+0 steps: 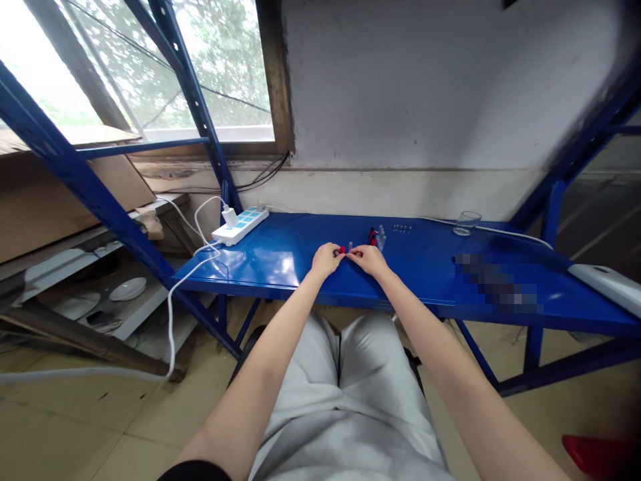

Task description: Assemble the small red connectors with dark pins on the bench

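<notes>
My left hand [326, 258] rests on the blue metal table [280, 257], its fingers pinched on a small red piece [342, 250]. Just to its right, my right hand [367, 256] is closed in a pinch too, on a tiny pale part I cannot make out; the two fingertips nearly meet. Right behind my hands lies a small cluster of red and clear parts [376, 237]. A row of tiny dark pieces [402, 228] sits further back.
A white power strip [240, 224] with a plugged-in charger and white cable lies at the table's back left. A clear glass [467, 222] stands at the back right, a white object [608, 284] at the right edge. Blue rack struts stand left and right.
</notes>
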{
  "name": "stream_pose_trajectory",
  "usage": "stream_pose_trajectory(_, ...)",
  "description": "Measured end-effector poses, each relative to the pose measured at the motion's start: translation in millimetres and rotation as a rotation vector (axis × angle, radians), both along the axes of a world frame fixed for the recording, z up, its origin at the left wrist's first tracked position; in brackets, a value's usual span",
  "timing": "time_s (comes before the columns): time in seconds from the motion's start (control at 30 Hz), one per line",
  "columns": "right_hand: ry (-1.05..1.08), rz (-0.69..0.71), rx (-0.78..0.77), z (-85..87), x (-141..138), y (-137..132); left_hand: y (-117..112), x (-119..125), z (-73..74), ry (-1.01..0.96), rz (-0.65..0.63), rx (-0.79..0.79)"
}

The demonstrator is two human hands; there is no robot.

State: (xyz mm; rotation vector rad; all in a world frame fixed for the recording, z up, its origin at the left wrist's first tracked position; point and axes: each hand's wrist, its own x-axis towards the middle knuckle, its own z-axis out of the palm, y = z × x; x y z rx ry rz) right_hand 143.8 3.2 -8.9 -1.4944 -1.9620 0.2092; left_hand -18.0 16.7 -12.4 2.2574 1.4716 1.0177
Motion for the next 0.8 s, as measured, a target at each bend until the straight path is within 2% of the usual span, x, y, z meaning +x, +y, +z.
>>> stream_pose_trajectory(0.13, -0.035, -0.024, -0.036, 1.9, -1, 1, 3, 0, -1.1, 0.085, 0.026, 0.037)
stream_pose_trajectory(0.27, -0.073, -0.043, -0.056, 1.8, -1, 1, 5, -1, -3.9, 0.051, 0.019, 0.036)
stream_pose_trajectory(0.4, -0.100, -0.033, -0.047, 2.1, -1, -3, 2, -2, -4.1, -0.132, 0.003, -0.015)
stream_pose_trajectory(0.57, -0.015, -0.064, 0.051, 5.6, -1, -14, -5, -7, 2.2, -0.515, 0.116, -0.015)
stream_pose_trajectory(0.8, 0.069, -0.146, 0.076, 10.7, 5, -22, -10, -15, 5.6, -0.566, 0.220, -0.038)
